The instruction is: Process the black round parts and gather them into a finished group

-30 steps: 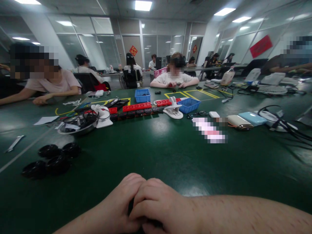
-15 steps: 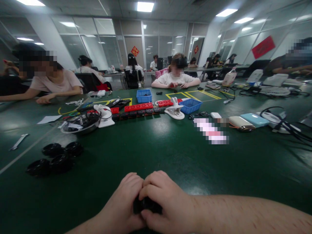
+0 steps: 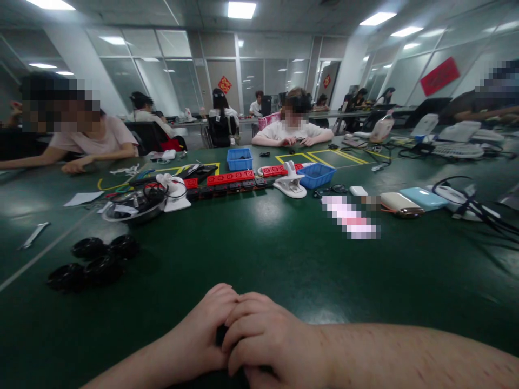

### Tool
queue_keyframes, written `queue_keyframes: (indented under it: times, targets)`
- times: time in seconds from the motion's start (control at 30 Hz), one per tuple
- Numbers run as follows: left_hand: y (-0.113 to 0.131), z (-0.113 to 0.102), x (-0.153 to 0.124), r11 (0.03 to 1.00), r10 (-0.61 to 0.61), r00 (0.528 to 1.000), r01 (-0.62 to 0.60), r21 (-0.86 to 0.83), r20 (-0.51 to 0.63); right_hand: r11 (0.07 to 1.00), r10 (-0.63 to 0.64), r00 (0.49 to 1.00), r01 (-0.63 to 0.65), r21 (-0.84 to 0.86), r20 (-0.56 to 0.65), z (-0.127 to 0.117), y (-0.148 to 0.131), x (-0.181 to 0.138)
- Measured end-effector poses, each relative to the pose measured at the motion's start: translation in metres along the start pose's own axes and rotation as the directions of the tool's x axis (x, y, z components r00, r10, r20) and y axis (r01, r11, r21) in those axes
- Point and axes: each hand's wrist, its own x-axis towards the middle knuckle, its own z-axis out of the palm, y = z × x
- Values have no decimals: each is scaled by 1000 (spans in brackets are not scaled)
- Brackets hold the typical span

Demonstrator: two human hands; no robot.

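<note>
My left hand (image 3: 200, 335) and my right hand (image 3: 270, 340) rest together at the near edge of the green table (image 3: 284, 254), fingers curled and pressed against each other. A small dark object (image 3: 221, 336) shows only as a sliver between them, too hidden to name. Both forearms lie low across the bottom of the view. Several black round parts (image 3: 95, 262) sit to the left, well apart from my hands.
Further back lie a metal bowl with cables (image 3: 135, 205), red and black power strips (image 3: 229, 181), two blue bins (image 3: 315, 175), a white clamp stand (image 3: 290, 183), phones and power banks (image 3: 405, 202) and a wrench (image 3: 34, 235). Other people sit around the tables.
My right fingers, lifted off the dark object half a second ago, have closed back down over it against my left hand. The view has shifted slightly.
</note>
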Motion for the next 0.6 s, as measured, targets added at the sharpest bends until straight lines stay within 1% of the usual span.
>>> queue_keyframes:
  times: [0.07, 0.1, 0.2, 0.27, 0.33, 0.4, 0.5, 0.6]
  targets:
    - [2, -1, 0, 1000, 9, 1000, -9, 8, -11, 1000, 0, 997, 1, 17, -72, -2, -2, 1]
    - [3, -1, -1, 1000, 9, 1000, -8, 9, -17, 999, 32, 993, -30, 25, -112, -4, -4, 2]
    - [6, -2, -1, 1000, -22, 998, 22, 11, -51, 976, 218, 954, -216, 33, -207, -5, -8, 3]
    - [7, 0, -1, 997, -69, 993, 72, 24, -100, 942, 329, 916, -336, 8, -229, -4, -9, 2]
    - [7, 3, -2, 991, -121, 981, 129, 44, -152, 916, 383, 895, -401, -34, -230, -2, -8, 2]
    - [7, 6, -2, 984, -147, 970, 164, 73, -194, 900, 398, 891, -425, -92, -220, 0, -6, 2]
    - [6, 10, -4, 984, -117, 967, 143, 105, -225, 893, 379, 909, -409, -190, -172, 2, -3, 2]
    - [4, 10, -6, 990, -66, 975, 91, 107, -210, 894, 360, 930, -366, -258, -72, 1, -6, 6]
